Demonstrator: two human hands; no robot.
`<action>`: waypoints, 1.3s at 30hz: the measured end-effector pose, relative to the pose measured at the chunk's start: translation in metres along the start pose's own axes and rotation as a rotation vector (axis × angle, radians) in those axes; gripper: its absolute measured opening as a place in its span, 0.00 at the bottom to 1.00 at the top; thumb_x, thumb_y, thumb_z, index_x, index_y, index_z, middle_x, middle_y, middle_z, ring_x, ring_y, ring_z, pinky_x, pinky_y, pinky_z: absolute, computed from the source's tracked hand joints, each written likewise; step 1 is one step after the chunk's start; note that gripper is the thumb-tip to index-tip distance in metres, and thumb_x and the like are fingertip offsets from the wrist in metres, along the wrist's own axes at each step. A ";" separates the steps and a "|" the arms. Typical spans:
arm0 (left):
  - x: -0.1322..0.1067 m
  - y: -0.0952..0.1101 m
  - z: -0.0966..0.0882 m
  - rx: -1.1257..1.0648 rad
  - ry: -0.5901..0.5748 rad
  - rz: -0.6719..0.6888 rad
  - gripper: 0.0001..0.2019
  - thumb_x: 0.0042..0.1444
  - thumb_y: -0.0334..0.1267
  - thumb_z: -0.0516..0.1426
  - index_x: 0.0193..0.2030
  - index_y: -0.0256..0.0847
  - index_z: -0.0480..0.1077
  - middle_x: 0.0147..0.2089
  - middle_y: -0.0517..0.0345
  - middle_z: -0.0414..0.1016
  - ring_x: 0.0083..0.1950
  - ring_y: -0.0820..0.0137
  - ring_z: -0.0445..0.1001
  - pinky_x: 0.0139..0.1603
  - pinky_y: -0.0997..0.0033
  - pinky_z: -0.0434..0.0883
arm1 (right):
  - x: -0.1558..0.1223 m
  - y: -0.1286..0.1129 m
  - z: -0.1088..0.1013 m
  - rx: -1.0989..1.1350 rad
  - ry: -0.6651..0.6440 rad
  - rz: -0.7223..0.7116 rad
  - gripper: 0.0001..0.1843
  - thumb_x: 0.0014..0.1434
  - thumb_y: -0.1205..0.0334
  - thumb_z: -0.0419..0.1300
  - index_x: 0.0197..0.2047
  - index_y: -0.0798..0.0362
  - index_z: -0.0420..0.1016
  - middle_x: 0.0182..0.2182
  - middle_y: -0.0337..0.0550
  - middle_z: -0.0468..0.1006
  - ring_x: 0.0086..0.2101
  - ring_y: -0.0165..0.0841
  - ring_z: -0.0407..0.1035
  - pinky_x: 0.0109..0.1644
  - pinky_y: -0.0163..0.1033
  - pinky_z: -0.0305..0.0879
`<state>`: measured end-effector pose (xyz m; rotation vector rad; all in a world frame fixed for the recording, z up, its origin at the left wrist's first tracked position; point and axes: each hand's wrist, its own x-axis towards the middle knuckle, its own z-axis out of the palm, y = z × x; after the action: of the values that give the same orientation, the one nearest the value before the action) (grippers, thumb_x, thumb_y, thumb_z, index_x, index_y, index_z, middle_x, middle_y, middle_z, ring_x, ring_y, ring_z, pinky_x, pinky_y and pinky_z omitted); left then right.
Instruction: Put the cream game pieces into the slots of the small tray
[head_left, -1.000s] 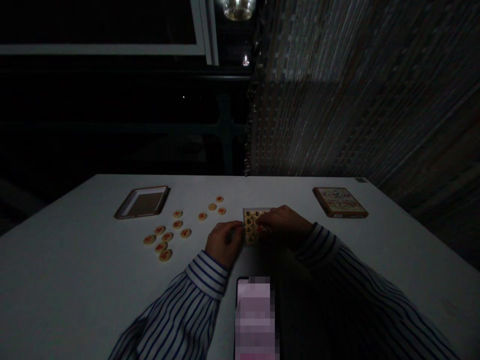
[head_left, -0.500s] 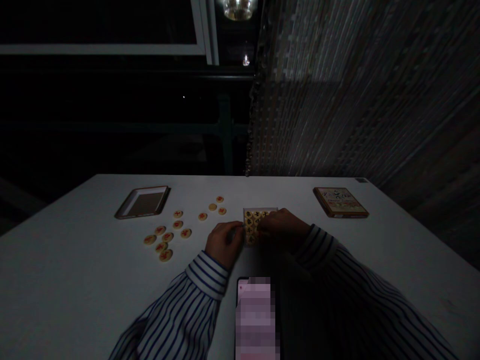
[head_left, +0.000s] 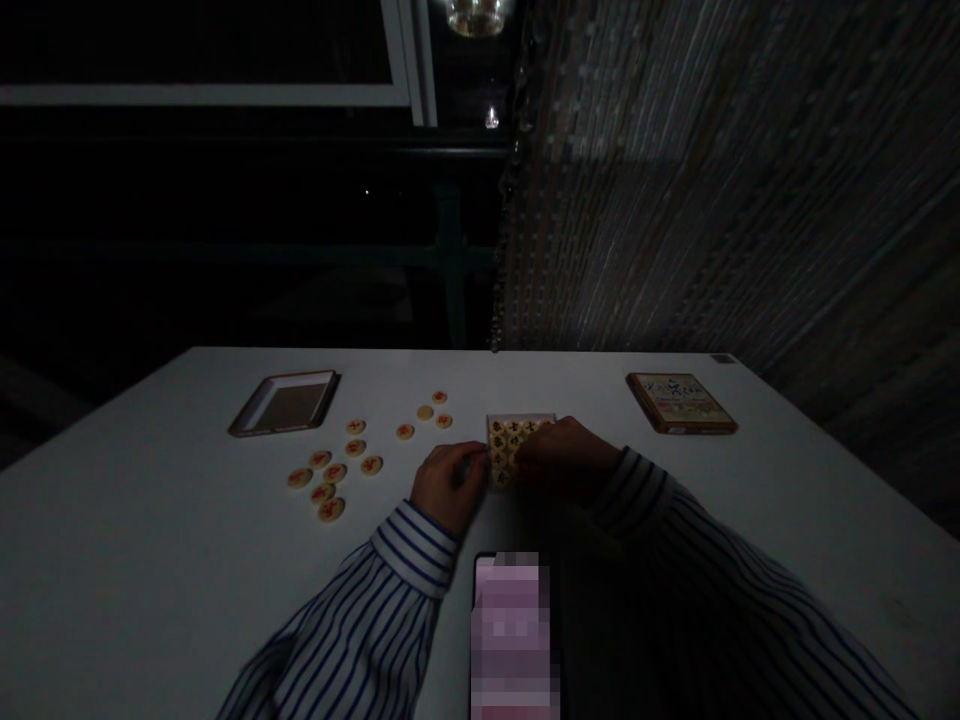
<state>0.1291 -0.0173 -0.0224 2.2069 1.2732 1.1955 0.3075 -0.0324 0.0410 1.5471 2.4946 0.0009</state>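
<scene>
In front of me lies a small shallow box (head_left: 522, 417), filled with rows of round xiangqi pieces (head_left: 496, 443) bearing black characters. My left hand (head_left: 448, 485) is closed at the box's left edge, thumb and fingertips gripping its side. Over the right part of the box is my right hand (head_left: 564, 455), its fingers curled down onto the pieces. Its fingertips are in shadow, so what they pinch is hidden. Loose xiangqi pieces with red characters, such as one piece (head_left: 371, 465), lie scattered left of my left hand. One piece (head_left: 425, 412) among them shows a plain face.
An open box lid or tray (head_left: 284, 405) lies at the back left of the white table (head_left: 172, 560). A printed box (head_left: 682, 403) is at the back right. Below my hands a phone (head_left: 514, 640) lies lit. A string curtain (head_left: 637, 200) hangs behind the table's right side.
Both hands stay almost in place at the box. The loose pieces have not moved; the view has shifted very slightly.
</scene>
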 end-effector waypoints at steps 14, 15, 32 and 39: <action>-0.001 -0.002 0.002 0.001 0.012 0.017 0.08 0.49 0.37 0.54 0.35 0.40 0.71 0.34 0.56 0.76 0.37 0.69 0.73 0.40 0.67 0.70 | -0.001 0.000 -0.001 0.034 0.018 -0.017 0.14 0.54 0.54 0.50 0.37 0.49 0.73 0.34 0.44 0.76 0.35 0.35 0.69 0.34 0.37 0.58; -0.001 -0.002 0.002 0.000 0.011 0.015 0.08 0.49 0.37 0.54 0.35 0.40 0.71 0.34 0.56 0.76 0.37 0.69 0.73 0.40 0.67 0.70 | -0.001 0.000 -0.001 0.033 0.024 -0.027 0.13 0.54 0.54 0.51 0.37 0.48 0.73 0.35 0.43 0.76 0.35 0.35 0.69 0.34 0.37 0.58; 0.000 -0.001 0.001 -0.004 -0.015 -0.002 0.08 0.50 0.36 0.53 0.35 0.40 0.71 0.34 0.55 0.76 0.38 0.69 0.72 0.41 0.66 0.70 | -0.003 -0.004 -0.008 0.003 -0.015 -0.040 0.12 0.51 0.57 0.52 0.35 0.49 0.74 0.35 0.45 0.76 0.34 0.35 0.69 0.32 0.35 0.58; -0.001 0.001 0.000 -0.013 -0.018 -0.023 0.08 0.49 0.37 0.53 0.35 0.40 0.72 0.35 0.55 0.76 0.39 0.69 0.72 0.42 0.66 0.70 | -0.002 -0.003 0.000 0.037 0.038 -0.034 0.12 0.51 0.57 0.52 0.34 0.49 0.74 0.33 0.44 0.76 0.34 0.35 0.69 0.33 0.37 0.57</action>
<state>0.1294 -0.0184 -0.0224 2.1823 1.2768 1.1696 0.3063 -0.0357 0.0413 1.5321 2.5643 -0.0221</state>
